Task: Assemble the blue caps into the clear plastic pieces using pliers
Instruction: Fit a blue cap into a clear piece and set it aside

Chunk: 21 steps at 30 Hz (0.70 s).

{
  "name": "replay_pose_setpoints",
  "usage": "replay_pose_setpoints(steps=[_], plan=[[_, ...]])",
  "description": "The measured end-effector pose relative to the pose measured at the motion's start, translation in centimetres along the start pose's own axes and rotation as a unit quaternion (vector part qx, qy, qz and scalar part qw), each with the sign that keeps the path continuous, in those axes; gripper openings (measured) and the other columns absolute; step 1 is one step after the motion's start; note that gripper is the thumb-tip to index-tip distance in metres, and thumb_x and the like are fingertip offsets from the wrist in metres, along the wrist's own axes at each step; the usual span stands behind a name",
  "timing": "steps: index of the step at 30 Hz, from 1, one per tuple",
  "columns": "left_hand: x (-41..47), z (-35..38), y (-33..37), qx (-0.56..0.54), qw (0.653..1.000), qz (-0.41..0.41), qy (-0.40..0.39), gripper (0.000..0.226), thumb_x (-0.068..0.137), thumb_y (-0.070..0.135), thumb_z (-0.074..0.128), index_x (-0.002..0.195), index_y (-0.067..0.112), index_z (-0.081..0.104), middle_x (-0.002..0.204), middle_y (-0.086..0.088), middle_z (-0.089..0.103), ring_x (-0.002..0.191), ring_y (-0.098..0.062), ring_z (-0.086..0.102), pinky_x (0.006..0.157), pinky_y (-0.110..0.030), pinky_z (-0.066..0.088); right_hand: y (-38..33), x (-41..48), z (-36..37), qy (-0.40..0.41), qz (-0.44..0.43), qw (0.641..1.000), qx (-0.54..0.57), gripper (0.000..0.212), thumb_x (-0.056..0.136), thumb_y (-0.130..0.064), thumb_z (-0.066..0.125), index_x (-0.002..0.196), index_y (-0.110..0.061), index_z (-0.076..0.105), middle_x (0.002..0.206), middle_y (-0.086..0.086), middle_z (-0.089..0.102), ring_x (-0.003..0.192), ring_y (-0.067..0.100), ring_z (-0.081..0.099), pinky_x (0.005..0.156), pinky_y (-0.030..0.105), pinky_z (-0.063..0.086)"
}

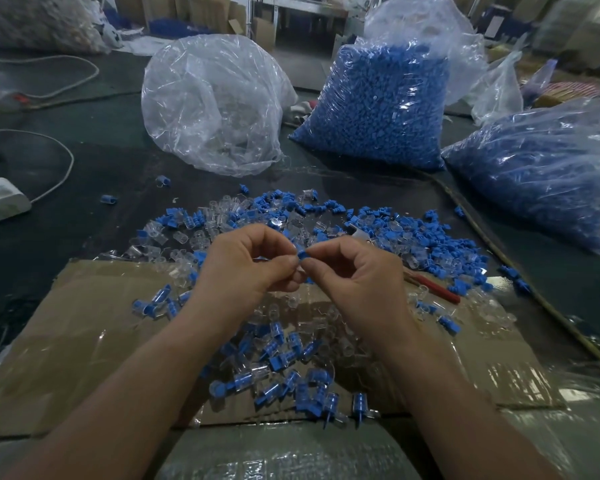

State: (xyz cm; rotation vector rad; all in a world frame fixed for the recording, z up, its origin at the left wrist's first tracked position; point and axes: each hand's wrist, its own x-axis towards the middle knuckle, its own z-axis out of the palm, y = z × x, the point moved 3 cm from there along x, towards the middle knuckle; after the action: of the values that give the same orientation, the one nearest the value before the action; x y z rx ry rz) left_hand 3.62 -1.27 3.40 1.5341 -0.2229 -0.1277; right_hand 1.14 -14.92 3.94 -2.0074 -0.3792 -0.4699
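My left hand (243, 265) and my right hand (357, 271) meet fingertip to fingertip above the table's middle. Between them sits a small blue cap (302, 255); my right thumb and forefinger pinch it. My left hand pinches its other side, and a clear plastic piece there is hard to make out. Loose blue caps and clear pieces (326, 220) lie heaped behind my hands. Assembled blue-and-clear pieces (284, 368) lie on the cardboard in front. Red-handled pliers (437, 289) lie to the right of my right hand, untouched.
A flat taped cardboard sheet (84, 341) covers the near table. At the back stand a bag of clear pieces (215, 105) and two bags of blue caps (378, 105) (541, 174). A white power adapter (0, 199) with its cable lies at the left.
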Motion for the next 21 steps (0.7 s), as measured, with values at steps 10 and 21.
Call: replay_pose_setpoints(steps=[10,21], plan=[[-0.18,0.17,0.04,0.051,0.998,0.032,0.007,0.017,0.077,-0.005,0.065,0.075,0.011,0.064,0.060,0.000,0.069,0.053,-0.010,0.065,0.051,-0.016,0.051,-0.33,-0.12,-0.13,0.016,-0.047,0.998,-0.039,0.017,0.078,-0.002,0.069,0.090,-0.014,0.069,0.068,-0.020,0.060,0.066,0.001,0.064,0.058,0.009,0.050],[-0.14,-0.36,0.31,-0.034,0.998,-0.054,0.019,0.011,0.076,-0.003,0.064,0.070,0.006,0.063,0.054,-0.004,0.066,0.043,-0.011,0.060,0.038,-0.017,0.045,-0.18,0.23,-0.22,-0.026,-0.060,0.996,-0.066,0.029,0.078,-0.011,0.069,0.106,-0.020,0.064,0.093,-0.009,0.060,0.086,0.005,0.059,0.074,0.017,0.050]])
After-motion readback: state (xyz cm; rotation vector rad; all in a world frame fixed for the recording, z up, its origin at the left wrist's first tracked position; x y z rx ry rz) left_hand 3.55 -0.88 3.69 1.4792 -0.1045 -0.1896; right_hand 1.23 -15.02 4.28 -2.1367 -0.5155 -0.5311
